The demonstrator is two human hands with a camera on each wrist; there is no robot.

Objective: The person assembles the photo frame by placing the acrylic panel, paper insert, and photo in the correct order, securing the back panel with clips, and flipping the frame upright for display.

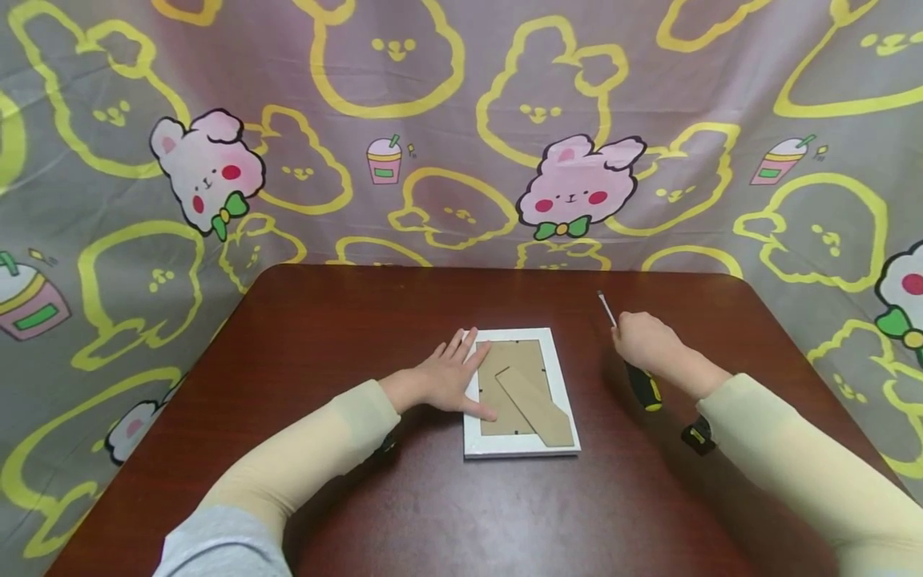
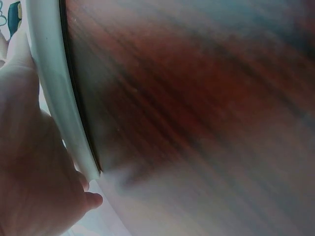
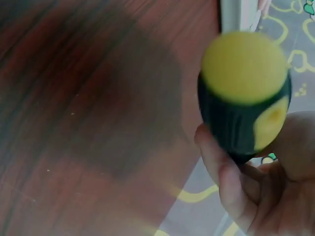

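A photo frame lies back side up on the table, with a white border, a brown backing board and a slanting stand leg. My left hand rests on its left side, fingers spread over the border and backing. In the left wrist view the frame's white edge runs beside the hand. To the right of the frame, my right hand grips a screwdriver with a black and yellow handle. Its metal shaft points away toward the table's far edge. The handle end fills much of the right wrist view.
The dark red-brown wooden table has a rounded far edge. Behind and beside it hangs a cloth printed with cartoon rabbits. A small black object shows under the right sleeve cuff.
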